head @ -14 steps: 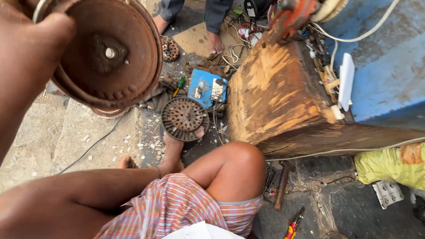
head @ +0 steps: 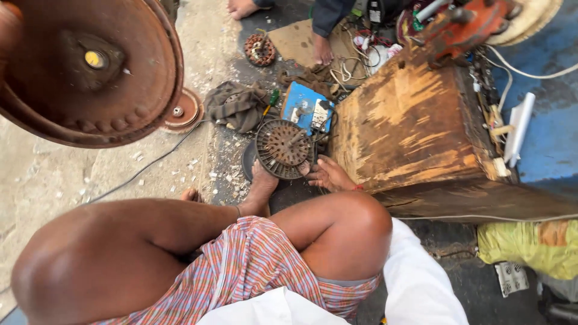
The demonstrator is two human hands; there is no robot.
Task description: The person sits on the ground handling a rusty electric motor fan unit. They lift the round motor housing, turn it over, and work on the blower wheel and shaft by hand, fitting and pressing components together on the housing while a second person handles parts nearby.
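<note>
Head view: right hand [head: 328,176] touching round slotted motor plate [head: 283,147].

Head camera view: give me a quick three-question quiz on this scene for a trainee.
1. True or false: the right hand grips the rusty round cover.
2. What lies on the floor right by the right hand? A) slotted round disc B) glass bottle C) book
3. Fill in: the blue box lies beside a big block made of ___.
Key: 1 false; 2 A; 3 wood.
</note>
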